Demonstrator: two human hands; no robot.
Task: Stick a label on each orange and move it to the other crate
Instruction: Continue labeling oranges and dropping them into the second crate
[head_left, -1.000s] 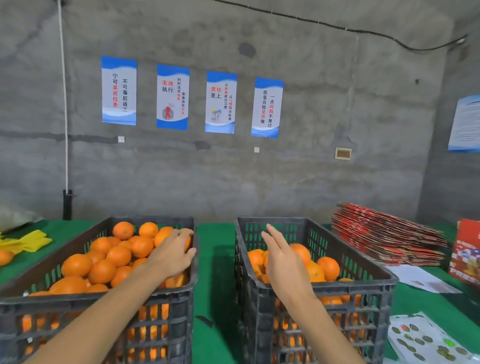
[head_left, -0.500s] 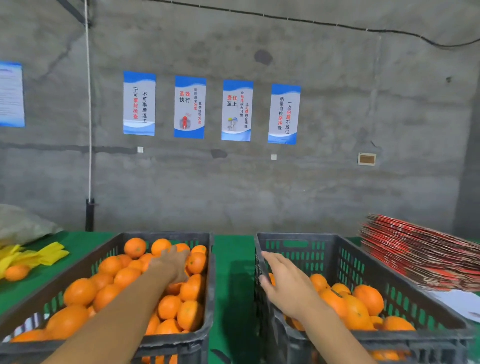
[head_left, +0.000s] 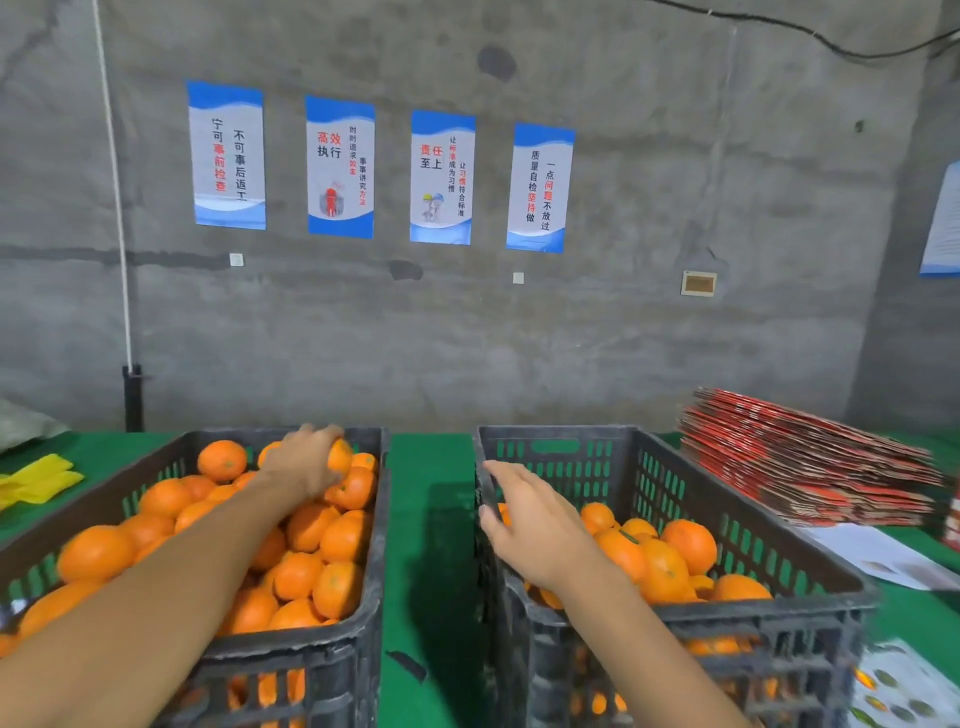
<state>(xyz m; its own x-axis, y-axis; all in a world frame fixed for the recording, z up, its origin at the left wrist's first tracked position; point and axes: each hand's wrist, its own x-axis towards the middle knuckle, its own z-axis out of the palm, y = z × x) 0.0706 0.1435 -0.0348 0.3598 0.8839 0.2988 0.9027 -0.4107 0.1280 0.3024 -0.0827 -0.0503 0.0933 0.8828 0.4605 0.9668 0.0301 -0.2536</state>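
Observation:
Two dark plastic crates stand side by side on a green table. The left crate (head_left: 375, 519) is heaped with several oranges. My left hand (head_left: 301, 460) reaches to its far end, fingers curled over an orange (head_left: 340, 456) at the back of the pile. The right crate (head_left: 789, 561) holds a lower layer of oranges (head_left: 688, 543). My right hand (head_left: 530, 525) hovers over that crate's left wall, fingers relaxed and holding nothing. A label sheet (head_left: 904, 691) with round stickers lies at the bottom right.
A stack of flattened red cartons (head_left: 810, 457) lies right of the right crate, with white paper (head_left: 878, 556) in front of it. Yellow gloves (head_left: 36, 480) lie on the table at the far left. A concrete wall with posters stands behind.
My left hand has reached farther back in the left crate and closed over an orange. My right hand has drawn back toward the right crate's left wall. The camera has tilted.

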